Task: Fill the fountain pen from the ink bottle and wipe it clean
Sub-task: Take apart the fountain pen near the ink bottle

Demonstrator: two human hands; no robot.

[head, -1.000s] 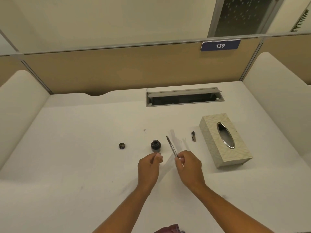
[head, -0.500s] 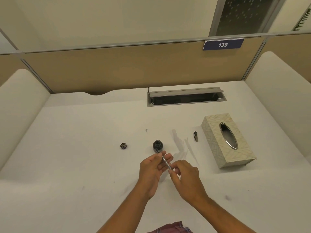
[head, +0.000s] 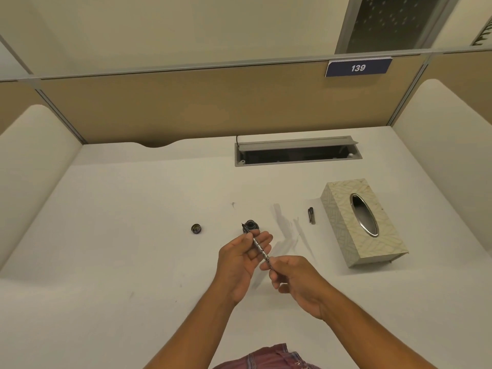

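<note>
The thin fountain pen (head: 257, 245) lies slanted between both hands, its dark nib pointing up-left over the open ink bottle (head: 251, 225). My left hand (head: 241, 258) grips the pen near the nib end with thumb and fingers. At the pen's rear end my right hand (head: 295, 278) pinches it with thumb and forefinger. The small dark bottle stands on the white desk just beyond my left fingertips. Its cap (head: 196, 228) lies apart to the left. The pen cap (head: 311, 215) rests on the desk to the right.
A patterned tissue box (head: 343, 227) with an oval metal opening stands at the right, no tissue showing. A grey cable tray (head: 296, 151) is sunk into the desk at the back. Padded dividers wall the desk on both sides.
My left hand has taken hold of the pen's front part, which only my right hand held before. The pen moved left, so its nib now sits over the ink bottle.
</note>
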